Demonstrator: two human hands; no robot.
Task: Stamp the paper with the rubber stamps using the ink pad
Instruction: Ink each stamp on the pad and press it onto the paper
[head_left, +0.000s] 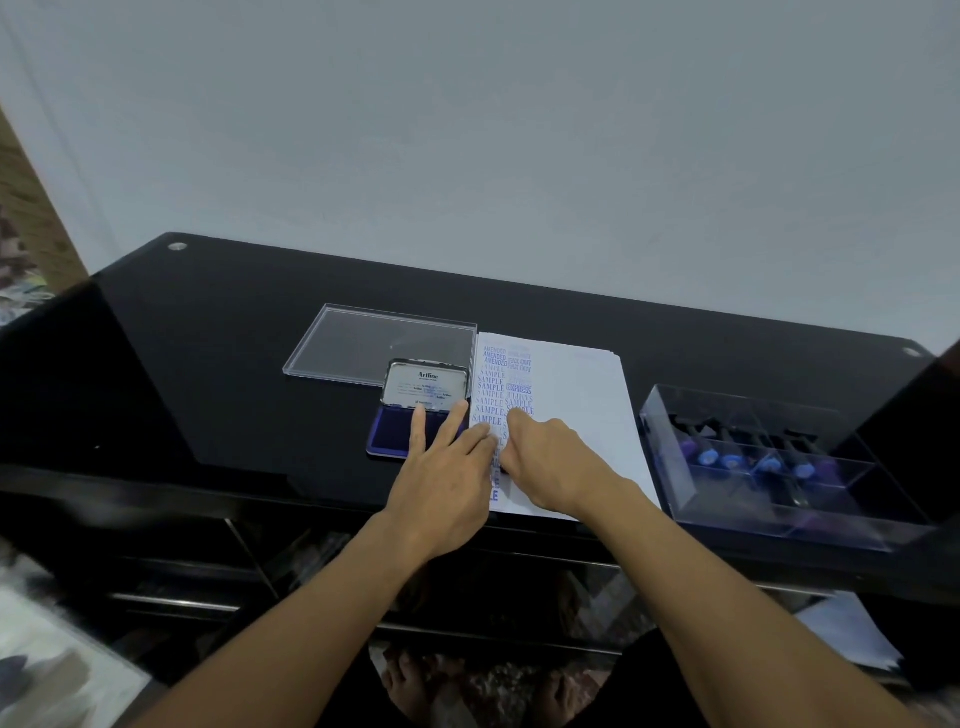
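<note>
Steadying the paper (571, 415), the left hand (447, 488) is pressing flat, fingers straight; the right hand (550, 462) is gripping a half-hidden stamp (500, 467).

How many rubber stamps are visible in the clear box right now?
4 stamps show blue tops in a row inside the clear box, right of the paper: leftmost, second, third, rightmost. Blurred purple shapes at both ends may be more.
</note>
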